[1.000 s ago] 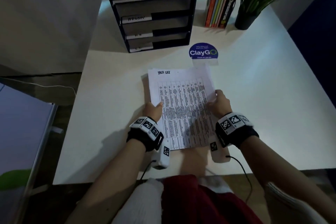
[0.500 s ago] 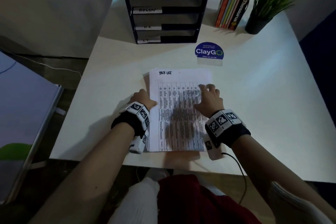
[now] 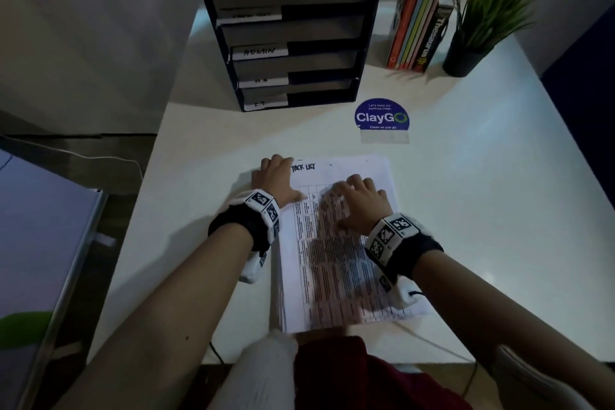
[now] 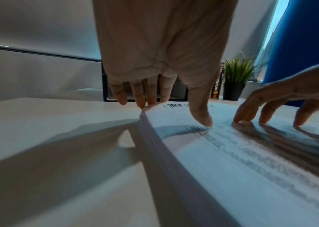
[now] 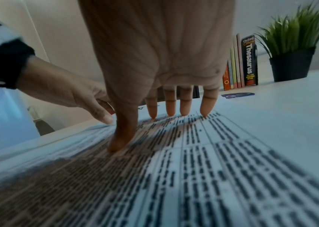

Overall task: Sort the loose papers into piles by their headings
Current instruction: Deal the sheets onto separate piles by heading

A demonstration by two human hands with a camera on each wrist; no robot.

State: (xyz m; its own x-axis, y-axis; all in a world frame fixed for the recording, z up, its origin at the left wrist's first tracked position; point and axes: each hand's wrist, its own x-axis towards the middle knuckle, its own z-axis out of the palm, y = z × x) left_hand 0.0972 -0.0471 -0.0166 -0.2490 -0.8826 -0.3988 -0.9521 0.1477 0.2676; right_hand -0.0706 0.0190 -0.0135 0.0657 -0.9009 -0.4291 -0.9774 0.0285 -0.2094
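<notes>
White table (image 3: 466, 210): paper stack (image 3: 349, 276) lies near its front edge. Left hand (image 3: 276, 181) rests at stack's far-left corner, fingers straight. Right hand (image 3: 361, 201) on the stack, fingertips (image 5: 205, 113) spread, pressing top sheet. Risk: pressing drags several sheets together, mixing headings.

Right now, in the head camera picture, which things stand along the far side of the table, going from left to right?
Black drawer organizer → row of upright books → potted green plant. The round blue ClayGo sign sits nearer, in front of the gap between organizer and books.
</notes>
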